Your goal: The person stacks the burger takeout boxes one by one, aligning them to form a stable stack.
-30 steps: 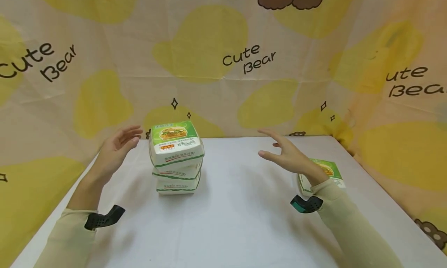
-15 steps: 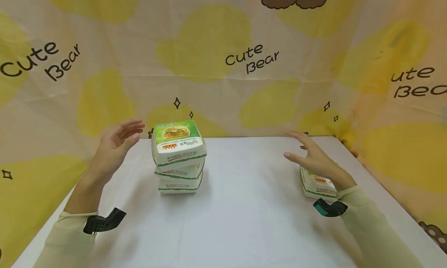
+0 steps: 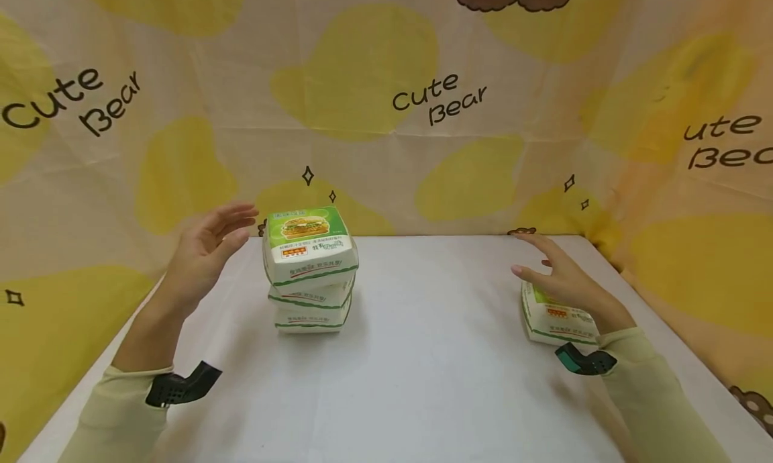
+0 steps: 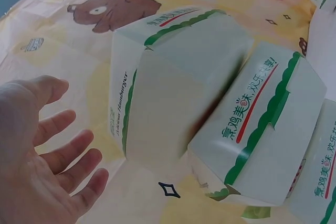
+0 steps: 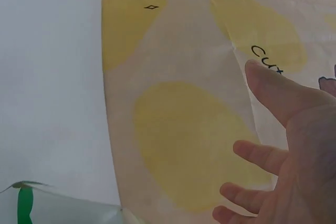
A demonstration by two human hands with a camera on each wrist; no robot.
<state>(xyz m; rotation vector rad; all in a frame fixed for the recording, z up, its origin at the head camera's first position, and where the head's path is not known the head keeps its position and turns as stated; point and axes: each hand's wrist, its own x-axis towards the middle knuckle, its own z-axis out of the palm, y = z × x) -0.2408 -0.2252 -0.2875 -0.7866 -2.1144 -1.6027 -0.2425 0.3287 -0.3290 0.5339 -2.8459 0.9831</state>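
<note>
Three white and green burger boxes stand in a stack on the left of the table; the top burger box [image 3: 311, 248] is turned a little against the middle burger box [image 3: 314, 295] and the bottom burger box [image 3: 311, 319]. To the left of the stack is my left hand [image 3: 202, 258], fingers spread and holding nothing; in the left wrist view a gap separates them from the top box. On the right, a single burger box [image 3: 558, 319] lies partly hidden behind my right hand [image 3: 561, 278]. That hand hovers above it, thumb and fingers apart, with nothing between them.
A white table [image 3: 423, 355] carries all the boxes. Behind it hangs a yellow-patterned cloth [image 3: 362, 74] with printed bears and lettering, which also runs along both sides. A black strap [image 3: 184, 384] sits on the left wrist, another black strap [image 3: 586, 360] on the right.
My right hand has moved to the right, from the middle right of the table to over the single box. The left hand has shifted slightly; the stack stands as before.
</note>
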